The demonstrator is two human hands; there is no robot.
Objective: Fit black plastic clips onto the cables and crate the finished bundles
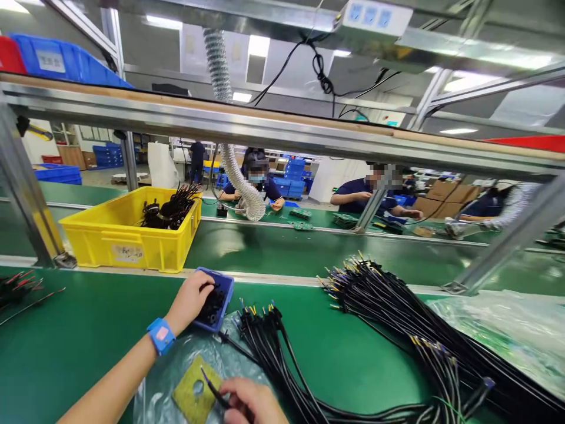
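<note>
My left hand [192, 299], with a blue band [161, 337] on its wrist, reaches into a small blue bin [227, 294] of small black parts [212, 306]. Its fingers are bent and pressed together at the parts; whatever lies between the fingertips is hidden. Low in the view, my right hand [253, 403] is closed around a black cable [216, 393] near its stripped end, which points up and left. Under that cable end lies a yellow sponge [194, 386] with a hole, on a clear plastic bag [154, 383]. Beside my right hand runs a bundle of black cables [265, 338] with coloured wire tips.
A yellow crate [128, 235] holding black wire bundles stands behind the blue bin. A larger cable pile [384, 288] and plastic bags [521, 330] lie at right. Metal posts and a shelf beam [265, 126] frame the bench. Co-workers [256, 182] sit across the line.
</note>
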